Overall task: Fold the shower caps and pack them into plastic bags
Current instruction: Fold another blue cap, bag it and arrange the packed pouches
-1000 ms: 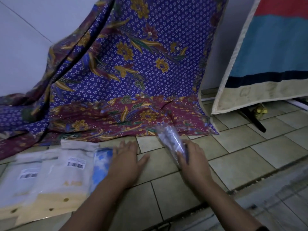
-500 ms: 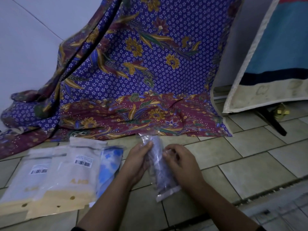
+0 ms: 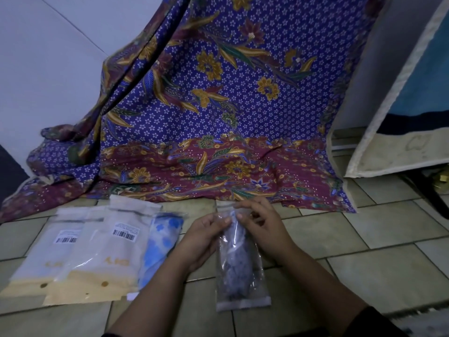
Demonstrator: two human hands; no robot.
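Between the two hands, in the head view, I see a clear plastic bag (image 3: 239, 261) with a folded grey-blue shower cap (image 3: 235, 249) inside it. The bag stands long and slightly tilted, its open top far from me and its closed bottom edge near me, low over the tiled floor (image 3: 364, 239); I cannot tell if the bottom touches the tiles. The left hand (image 3: 206, 237) is at the left side of the bag, and its thumb and fingers pinch the upper part of the bag. The right hand (image 3: 263, 224) is at the right side, just opposite, and its fingertips (image 3: 239, 216) grasp the same upper part near the sealing strip. So both hands are closed on the bag, and the cap lies below the fingertips of both.

To the left of the left hand, just beside it, lies a second bag with a blue patterned cap (image 3: 161, 244). Further left are flat white packets with barcode labels (image 3: 97, 246), overlapping each other. Beyond both hands, a purple floral cloth (image 3: 218, 105) hangs down to the floor.
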